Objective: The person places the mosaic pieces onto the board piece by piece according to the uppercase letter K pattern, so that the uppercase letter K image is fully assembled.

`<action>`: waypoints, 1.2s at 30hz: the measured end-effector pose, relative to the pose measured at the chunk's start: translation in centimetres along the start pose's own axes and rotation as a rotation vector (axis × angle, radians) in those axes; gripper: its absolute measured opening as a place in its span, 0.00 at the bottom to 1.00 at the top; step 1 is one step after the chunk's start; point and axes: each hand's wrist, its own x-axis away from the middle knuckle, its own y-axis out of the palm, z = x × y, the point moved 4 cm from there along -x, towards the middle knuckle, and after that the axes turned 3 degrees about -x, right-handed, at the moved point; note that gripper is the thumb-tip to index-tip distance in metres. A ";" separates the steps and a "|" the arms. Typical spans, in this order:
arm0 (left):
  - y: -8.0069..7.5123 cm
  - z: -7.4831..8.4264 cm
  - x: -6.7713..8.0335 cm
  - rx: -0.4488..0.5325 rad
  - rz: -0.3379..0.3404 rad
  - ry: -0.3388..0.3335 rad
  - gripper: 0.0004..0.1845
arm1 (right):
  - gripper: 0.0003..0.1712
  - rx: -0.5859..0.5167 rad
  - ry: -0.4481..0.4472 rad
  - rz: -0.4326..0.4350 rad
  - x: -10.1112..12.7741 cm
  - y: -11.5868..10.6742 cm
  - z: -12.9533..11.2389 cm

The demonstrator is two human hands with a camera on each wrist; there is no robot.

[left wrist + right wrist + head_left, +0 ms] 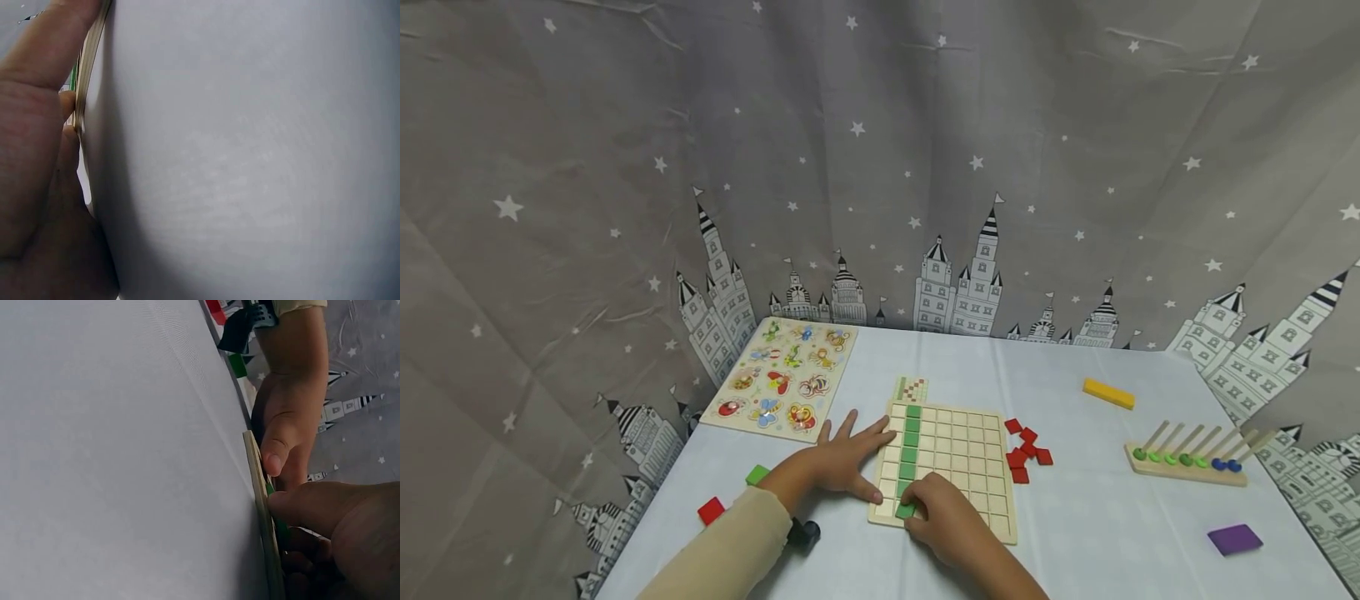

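Note:
A wooden grid board (958,450) lies on the white table with a column of green square tiles (909,456) in its second column from the left. My right hand (947,517) pinches a green tile (905,511) at the near end of that column, thumb and curled fingers at its edges. In the right wrist view the thumb (306,505) comes down at the board's edge. With fingers spread, my left hand (844,461) rests along the board's left edge, its fingertips over the rim. The left wrist view mostly shows tablecloth beside the hand.
Several red tiles (1017,458) lie right of the board, and a small pattern card (917,388) sits behind it. An insect puzzle (786,379) is at back left. A red block (711,511) lies near the left forearm. Rightward are a yellow block (1108,393), peg stand (1183,471) and purple piece (1236,540).

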 end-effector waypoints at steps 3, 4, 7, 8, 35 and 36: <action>0.0 0.0 0.0 -0.001 -0.001 -0.002 0.61 | 0.10 -0.016 0.006 0.007 -0.1 0.2 0.2; 0.1 0.0 -0.1 0.001 -0.001 -0.002 0.61 | 0.09 -0.021 0.002 0.009 -0.1 0.2 0.2; 0.1 0.1 -0.1 0.004 0.000 0.003 0.62 | 0.09 -0.019 -0.013 0.016 -0.1 0.2 0.3; 0.1 0.1 -0.2 0.005 0.001 0.004 0.62 | 0.08 -0.018 -0.020 0.018 -0.1 0.2 0.3; 0.2 -0.1 -0.2 0.004 0.008 0.006 0.62 | 0.08 -0.069 0.004 0.048 0.1 0.2 0.4; 0.2 -0.1 -0.2 0.004 0.008 0.006 0.62 | 0.08 -0.086 0.009 0.051 0.2 0.0 0.6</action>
